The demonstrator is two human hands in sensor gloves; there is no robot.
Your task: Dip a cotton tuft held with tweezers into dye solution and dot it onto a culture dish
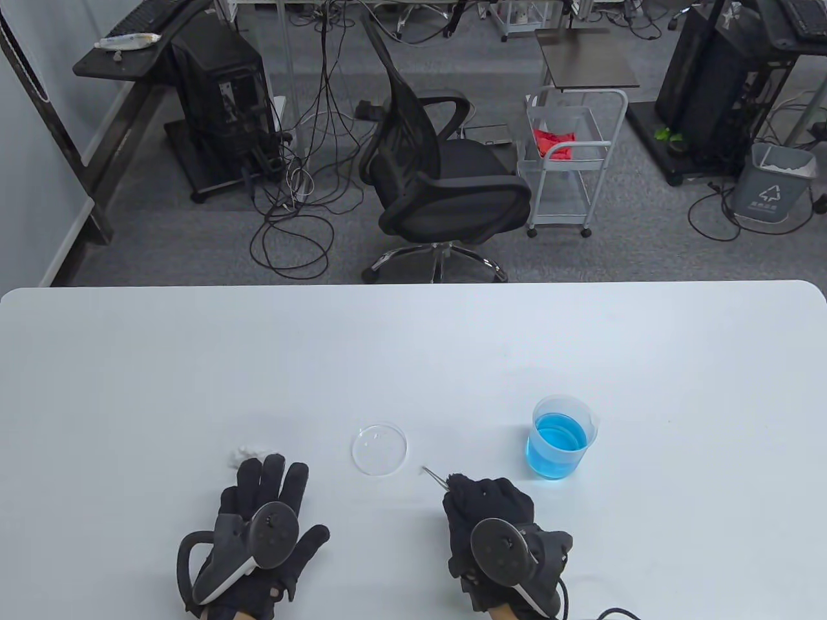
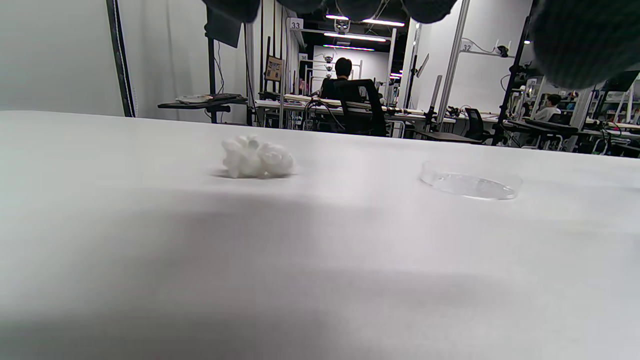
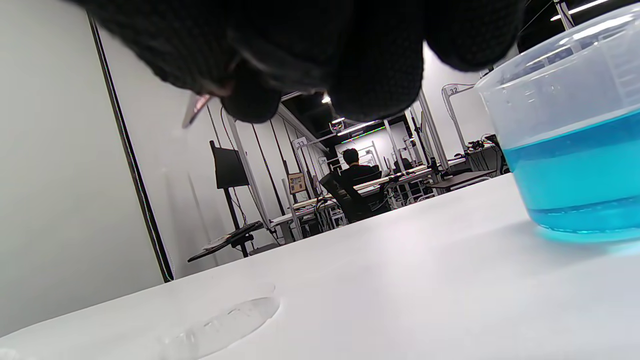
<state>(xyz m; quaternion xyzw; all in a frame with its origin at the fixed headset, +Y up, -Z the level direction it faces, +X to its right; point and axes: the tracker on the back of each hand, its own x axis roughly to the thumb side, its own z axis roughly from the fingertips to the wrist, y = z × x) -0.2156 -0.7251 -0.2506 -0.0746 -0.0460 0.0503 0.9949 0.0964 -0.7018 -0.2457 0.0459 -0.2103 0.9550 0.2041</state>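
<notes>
My right hand (image 1: 491,510) grips metal tweezers (image 1: 434,476); their tips point up-left toward the clear culture dish (image 1: 380,448) and hold nothing. In the right wrist view the tweezers (image 3: 195,109) stick out below my curled fingers (image 3: 310,55). The beaker of blue dye (image 1: 559,439) stands right of the dish, close at the right in the right wrist view (image 3: 575,150). The white cotton tuft (image 1: 249,453) lies on the table just beyond my left hand (image 1: 268,510), which lies flat with fingers spread. The tuft (image 2: 256,158) and dish (image 2: 470,181) show in the left wrist view.
The white table (image 1: 413,349) reaches to its far edge, with a black office chair (image 1: 439,174) and a white cart (image 1: 568,161) on the floor behind it. The dish shows at the bottom left of the right wrist view (image 3: 225,320).
</notes>
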